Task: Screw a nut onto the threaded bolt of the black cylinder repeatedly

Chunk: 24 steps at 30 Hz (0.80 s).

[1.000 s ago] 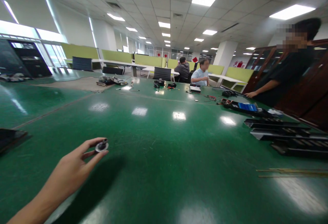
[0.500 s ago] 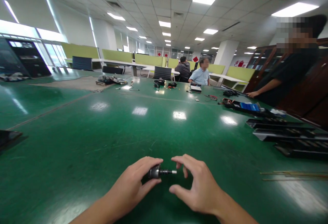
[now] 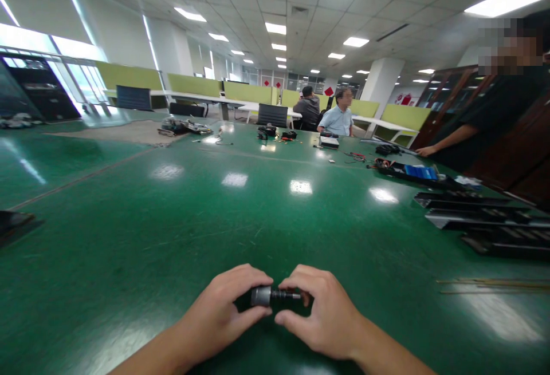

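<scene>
Near the front of the green table, my left hand grips a small dark cylindrical part between thumb and fingers. From its right end a thin, ridged black shaft with a metallic tip points toward my right hand. My right hand's thumb and fingers are apart, curved around the shaft with a gap below it. Whether a fingertip touches the shaft I cannot tell. The exact kind of the part does not show.
On the right of the green table lie black metal channels, thin brass-coloured rods and a black tray with blue packs. A person stands at the right edge. A dark object lies at the left.
My right hand has moved left, and its fingers now curve closer around the shaft. My left hand still holds the dark part. The view has tilted slightly.
</scene>
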Available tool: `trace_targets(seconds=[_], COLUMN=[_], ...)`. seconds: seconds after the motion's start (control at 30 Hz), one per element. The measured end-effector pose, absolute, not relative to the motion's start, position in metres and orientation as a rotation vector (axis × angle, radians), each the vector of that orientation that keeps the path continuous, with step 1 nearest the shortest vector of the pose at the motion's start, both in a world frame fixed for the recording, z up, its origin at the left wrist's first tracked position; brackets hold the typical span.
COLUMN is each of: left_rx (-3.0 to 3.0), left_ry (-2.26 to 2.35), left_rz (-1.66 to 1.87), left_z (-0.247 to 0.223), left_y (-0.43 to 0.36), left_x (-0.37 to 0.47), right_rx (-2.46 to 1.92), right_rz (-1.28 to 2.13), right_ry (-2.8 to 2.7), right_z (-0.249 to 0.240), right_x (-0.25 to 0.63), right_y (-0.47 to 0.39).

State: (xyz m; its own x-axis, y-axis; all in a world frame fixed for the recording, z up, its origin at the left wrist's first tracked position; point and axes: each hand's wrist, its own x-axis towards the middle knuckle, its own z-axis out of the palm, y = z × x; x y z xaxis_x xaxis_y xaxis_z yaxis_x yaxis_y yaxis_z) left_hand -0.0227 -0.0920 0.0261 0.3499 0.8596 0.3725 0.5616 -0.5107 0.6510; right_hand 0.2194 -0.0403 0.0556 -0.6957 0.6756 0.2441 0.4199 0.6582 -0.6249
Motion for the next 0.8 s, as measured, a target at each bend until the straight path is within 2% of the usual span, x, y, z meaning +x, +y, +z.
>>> trace_targets(seconds=[0.8], left_rx=[2.232], left_ry=[1.215], left_rz=[1.127], left_z=[0.021], left_y=[-0.093], left_x=[-0.016], right_rx=[-0.843], right_rz=[0.796], right_ry=[-2.39], right_z=[0.045], right_x=[0.217], right_y=[-0.039])
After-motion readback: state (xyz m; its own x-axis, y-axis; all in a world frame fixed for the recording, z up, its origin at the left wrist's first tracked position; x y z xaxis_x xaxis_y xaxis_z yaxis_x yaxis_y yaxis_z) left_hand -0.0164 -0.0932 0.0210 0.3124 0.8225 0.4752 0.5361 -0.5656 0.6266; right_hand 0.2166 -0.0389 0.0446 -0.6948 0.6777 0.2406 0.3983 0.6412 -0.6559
